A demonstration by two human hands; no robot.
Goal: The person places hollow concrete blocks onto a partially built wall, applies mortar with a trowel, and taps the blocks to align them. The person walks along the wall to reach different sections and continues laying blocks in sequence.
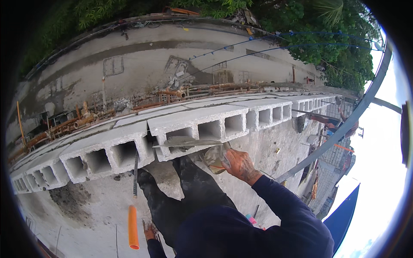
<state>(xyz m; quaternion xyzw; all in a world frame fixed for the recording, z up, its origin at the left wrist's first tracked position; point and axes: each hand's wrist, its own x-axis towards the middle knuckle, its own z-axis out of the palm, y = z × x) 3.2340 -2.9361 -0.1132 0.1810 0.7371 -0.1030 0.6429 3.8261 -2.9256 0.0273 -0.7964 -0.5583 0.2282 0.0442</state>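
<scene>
Blocks (189, 118) laid, one joint (150, 141) gaping
Right hand (241, 166) grips trowel (184, 141); left hand's (149, 231) hold unclear; cores (210, 130) unfilled.

Bright daylight, fisheye distortion
Washed-out sky (380, 172) glares near three o'clock; the block row (193, 118) bows down toward eight; its hollows (209, 130) lie shadowed; black vignetting rings the view.

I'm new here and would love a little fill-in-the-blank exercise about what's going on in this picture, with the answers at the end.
1. The person's ____ hand holds the trowel.
2. The concrete blocks in the row are not solid but ____.
3. The pipe near the picture's lower edge is coloured ____.

Missing words: right; hollow; orange.
</scene>
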